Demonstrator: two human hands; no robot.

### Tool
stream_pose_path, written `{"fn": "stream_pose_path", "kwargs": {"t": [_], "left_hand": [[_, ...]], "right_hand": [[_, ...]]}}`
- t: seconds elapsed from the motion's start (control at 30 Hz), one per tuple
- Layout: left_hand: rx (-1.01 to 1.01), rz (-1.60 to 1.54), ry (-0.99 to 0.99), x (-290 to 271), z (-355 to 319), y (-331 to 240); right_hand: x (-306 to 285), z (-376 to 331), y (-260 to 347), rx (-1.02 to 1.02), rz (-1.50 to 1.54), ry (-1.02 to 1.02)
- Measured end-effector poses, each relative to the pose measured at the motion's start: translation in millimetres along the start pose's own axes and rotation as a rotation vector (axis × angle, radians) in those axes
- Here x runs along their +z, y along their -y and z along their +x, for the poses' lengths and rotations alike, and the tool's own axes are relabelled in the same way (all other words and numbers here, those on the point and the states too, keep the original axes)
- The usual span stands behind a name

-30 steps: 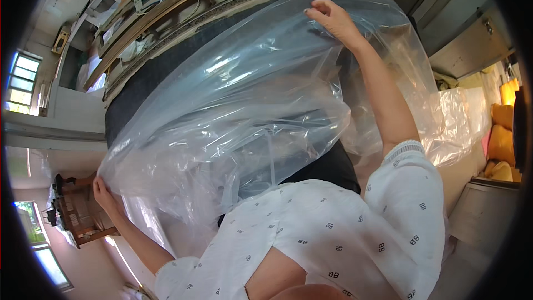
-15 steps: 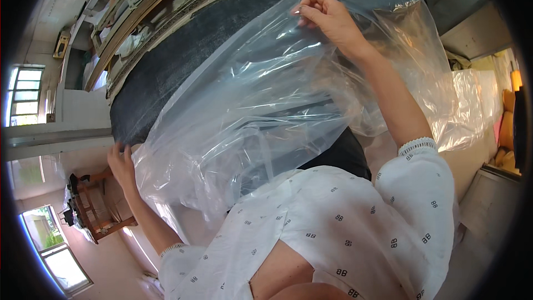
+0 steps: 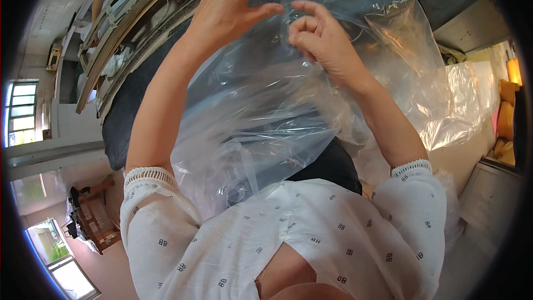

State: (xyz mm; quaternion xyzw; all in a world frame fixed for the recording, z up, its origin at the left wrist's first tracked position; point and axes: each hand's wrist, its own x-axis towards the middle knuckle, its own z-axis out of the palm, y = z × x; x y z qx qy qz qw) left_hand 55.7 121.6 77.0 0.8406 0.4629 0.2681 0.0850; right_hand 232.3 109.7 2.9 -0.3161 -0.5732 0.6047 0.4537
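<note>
A large sheet of clear plastic film lies crumpled over the dark tabletop and hangs toward my lap. My left hand is raised above the film's far edge. Its thumb and fingers are apart, with nothing seen between them. Close by on the right is my right hand, over the film. Its index finger points at my left thumb, while the other fingers curl in against the thumb. Whatever that curl holds is too small or hidden to make out.
Long wooden rails run along the table's far left side, where another person's arm shows. A wooden chair stands at left. More shiny plastic film spreads at right, before some orange-yellow objects.
My left hand has swung up from the film's left edge to beside my right hand. The right index finger has straightened out. The film's left part has slid inward.
</note>
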Motion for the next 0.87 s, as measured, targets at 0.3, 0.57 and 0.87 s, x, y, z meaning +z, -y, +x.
{"fn": "stream_pose_path", "kwargs": {"t": [0.3,0.57,0.87], "left_hand": [[-0.024,-0.234,0.109,13.4,13.6,5.3],[0.186,-0.264,0.057,22.5,20.7,-5.7],[-0.213,-1.050,-0.241,58.0,-4.4,-0.1]], "right_hand": [[-29.9,-9.1,2.3,0.032,0.009,0.260],[-47.9,-18.7,31.6,0.185,0.169,0.294],[-110.4,38.2,70.0,-0.576,-1.330,0.118]]}}
